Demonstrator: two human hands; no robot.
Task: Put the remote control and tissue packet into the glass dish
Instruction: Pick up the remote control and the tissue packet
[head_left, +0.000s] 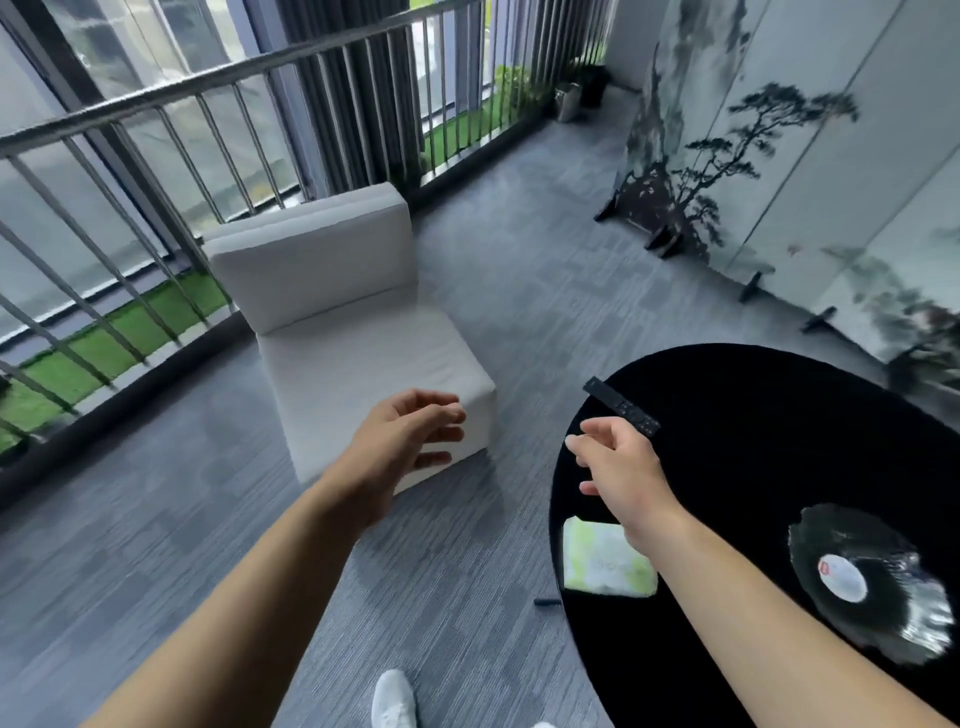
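Reach step: right hand (618, 470), fingers apart, empty, poised over remote control (621, 406); left hand (410, 441) loosely spread; closure on remote needed

Single head-worn wide-angle view, looking forward and steeply down over both forearms. Round black table (779, 415) sits close at lower right, white seat (353, 332) mid-frame, railing (156, 104) far left. Wearer's white shoe (394, 699) marks the bottom edge.
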